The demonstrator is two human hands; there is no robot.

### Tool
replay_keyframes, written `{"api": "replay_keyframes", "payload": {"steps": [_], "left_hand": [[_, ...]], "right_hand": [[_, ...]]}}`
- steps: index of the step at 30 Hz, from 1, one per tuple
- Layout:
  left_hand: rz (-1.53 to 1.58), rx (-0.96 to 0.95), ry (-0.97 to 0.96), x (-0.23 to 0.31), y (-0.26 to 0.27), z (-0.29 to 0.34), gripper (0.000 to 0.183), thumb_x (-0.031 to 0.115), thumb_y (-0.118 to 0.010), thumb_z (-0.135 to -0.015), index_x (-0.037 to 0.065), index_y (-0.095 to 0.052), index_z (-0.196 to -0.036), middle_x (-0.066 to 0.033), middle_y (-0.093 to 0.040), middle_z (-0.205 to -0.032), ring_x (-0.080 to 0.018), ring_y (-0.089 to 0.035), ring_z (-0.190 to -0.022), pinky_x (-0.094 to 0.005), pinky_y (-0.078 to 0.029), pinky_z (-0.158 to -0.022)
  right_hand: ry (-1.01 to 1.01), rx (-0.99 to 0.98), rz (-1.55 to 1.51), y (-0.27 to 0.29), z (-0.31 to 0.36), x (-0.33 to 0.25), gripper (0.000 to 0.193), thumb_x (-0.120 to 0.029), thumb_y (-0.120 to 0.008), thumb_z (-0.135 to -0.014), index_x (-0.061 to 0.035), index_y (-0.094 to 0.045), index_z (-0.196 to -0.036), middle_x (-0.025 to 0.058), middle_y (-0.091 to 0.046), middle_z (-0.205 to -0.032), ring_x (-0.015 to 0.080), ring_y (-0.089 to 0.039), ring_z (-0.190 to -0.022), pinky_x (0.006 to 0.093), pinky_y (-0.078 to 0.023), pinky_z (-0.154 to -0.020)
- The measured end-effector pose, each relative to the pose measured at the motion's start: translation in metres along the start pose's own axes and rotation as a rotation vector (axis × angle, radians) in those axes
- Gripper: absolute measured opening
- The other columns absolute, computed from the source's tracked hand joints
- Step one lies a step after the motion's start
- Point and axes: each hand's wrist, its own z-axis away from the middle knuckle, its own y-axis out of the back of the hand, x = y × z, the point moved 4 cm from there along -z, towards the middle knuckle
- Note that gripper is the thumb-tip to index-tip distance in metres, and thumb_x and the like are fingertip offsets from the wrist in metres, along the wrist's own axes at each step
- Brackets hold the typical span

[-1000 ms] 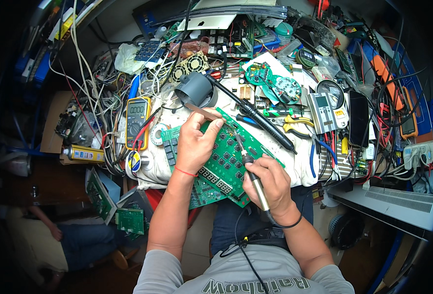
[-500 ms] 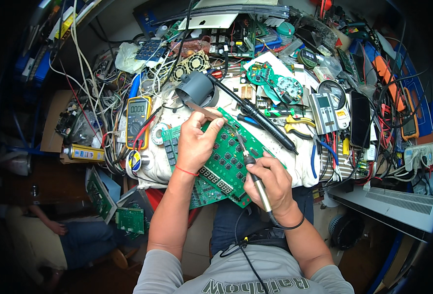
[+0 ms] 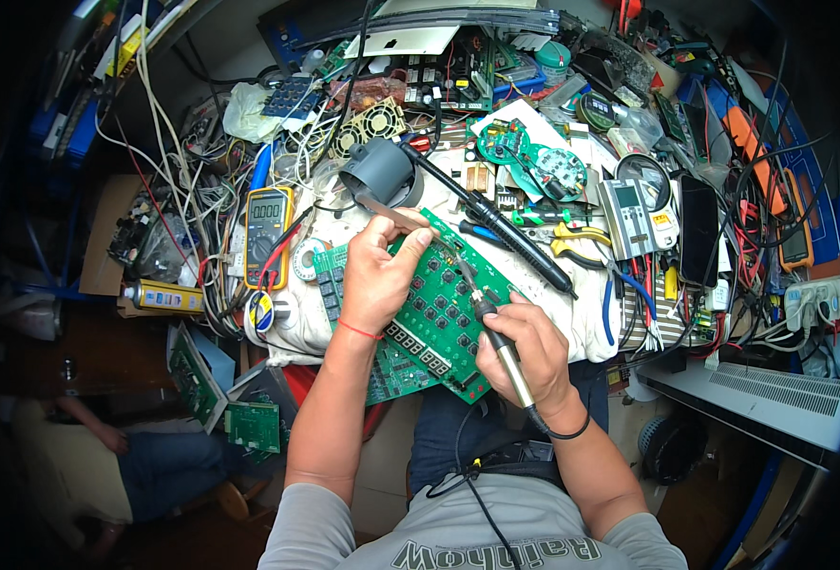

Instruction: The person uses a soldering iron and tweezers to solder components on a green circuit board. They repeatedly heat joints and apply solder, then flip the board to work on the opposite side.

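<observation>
My left hand (image 3: 382, 271) is closed on tweezers (image 3: 393, 215), pinched between thumb and fingers. Their points reach the upper part of a green circuit board (image 3: 485, 275) with rows of black push buttons and a digit display. Held like a pen in my right hand (image 3: 526, 347) is a soldering iron (image 3: 507, 359). Its tip meets the board, or hovers just over it, close to the tweezer points; contact cannot be made out. Beneath, partly covered, lies a second green board (image 3: 396, 375). Black cable trails from the iron past my right wrist.
A yellow multimeter (image 3: 268, 228) stands left of the boards. Behind them are a grey cup-shaped holder (image 3: 382, 173) and a black desoldering pump (image 3: 510, 233). Yellow-black pliers (image 3: 580, 245) lie right. Tangled wires and electronic parts crowd the back. Another person (image 3: 121, 442) is at lower left.
My right hand and the soldering iron have shifted very slightly. The left hand and the tweezers stay nearly in place over the board.
</observation>
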Motion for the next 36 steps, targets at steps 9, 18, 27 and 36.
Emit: {"api": "replay_keyframes", "payload": {"steps": [9,18,27,36], "left_hand": [[-0.027,-0.006,0.009,0.0,-0.001,0.0,0.017,0.006,-0.071,-0.101,-0.003,-0.067,-0.116,-0.0082,-0.074,-0.106,-0.0152,-0.069,-0.103,-0.0308,-0.055,-0.094],[-0.05,0.008,-0.002,0.001,-0.002,0.0,0.017,0.006,-0.072,-0.101,-0.002,-0.067,-0.115,-0.0084,-0.074,-0.105,-0.015,-0.069,-0.102,-0.0305,-0.054,-0.093],[-0.038,-0.006,-0.009,0.003,-0.004,0.0,0.015,0.006,-0.072,-0.101,-0.001,-0.068,-0.112,-0.007,-0.073,-0.105,-0.0142,-0.068,-0.101,-0.0299,-0.054,-0.092],[-0.002,0.0,-0.002,0.002,-0.004,0.0,0.015,0.005,-0.071,-0.101,-0.002,-0.067,-0.113,-0.0077,-0.074,-0.103,-0.0144,-0.069,-0.1,-0.03,-0.054,-0.092]], "right_hand": [[-0.035,0.017,-0.014,0.002,-0.005,-0.001,0.031,-0.004,-0.082,-0.076,0.0009,-0.069,-0.104,0.0176,-0.072,-0.096,0.0354,-0.074,-0.087,0.0492,-0.062,-0.093],[-0.086,0.033,-0.074,0.006,-0.007,0.008,0.028,-0.006,-0.083,-0.078,0.0021,-0.068,-0.1,0.0175,-0.074,-0.091,0.0346,-0.077,-0.087,0.0507,-0.062,-0.094],[-0.069,0.021,0.003,0.005,-0.013,-0.005,0.03,-0.003,-0.081,-0.074,-0.0002,-0.068,-0.1,0.017,-0.071,-0.092,0.0356,-0.074,-0.086,0.0488,-0.062,-0.089],[-0.082,-0.001,-0.007,0.007,-0.014,-0.004,0.03,-0.004,-0.082,-0.074,-0.0001,-0.068,-0.101,0.0177,-0.072,-0.094,0.0357,-0.074,-0.089,0.0498,-0.061,-0.092]]}}
